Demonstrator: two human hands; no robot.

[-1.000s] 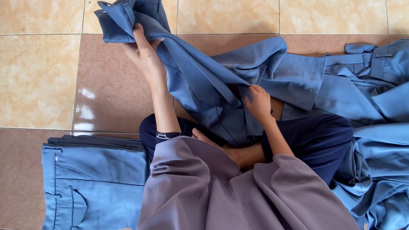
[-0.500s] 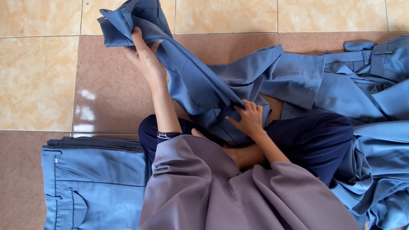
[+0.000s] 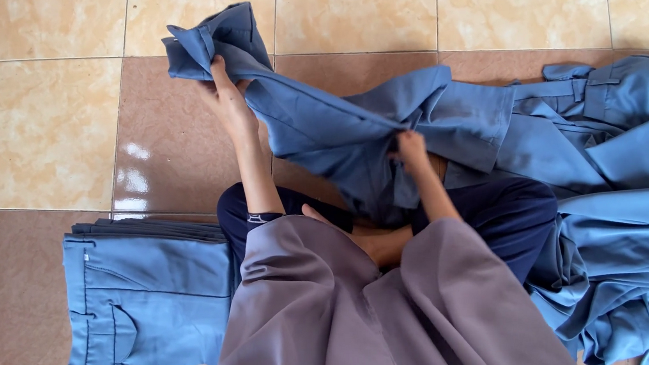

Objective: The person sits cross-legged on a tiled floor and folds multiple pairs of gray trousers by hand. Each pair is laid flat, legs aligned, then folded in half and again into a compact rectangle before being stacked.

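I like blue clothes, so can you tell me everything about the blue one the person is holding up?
The blue garment looks like plain woven cloth, dull grey-blue, with sewn seams and a rumpled, bunched end at the top. It is unfolded and creased, stretched slantwise over the tiled floor. The left hand grips its upper end and the right hand pinches its middle, fingers closed on the cloth. Its right side trails down toward the pile of blue clothes; whether they touch is unclear.
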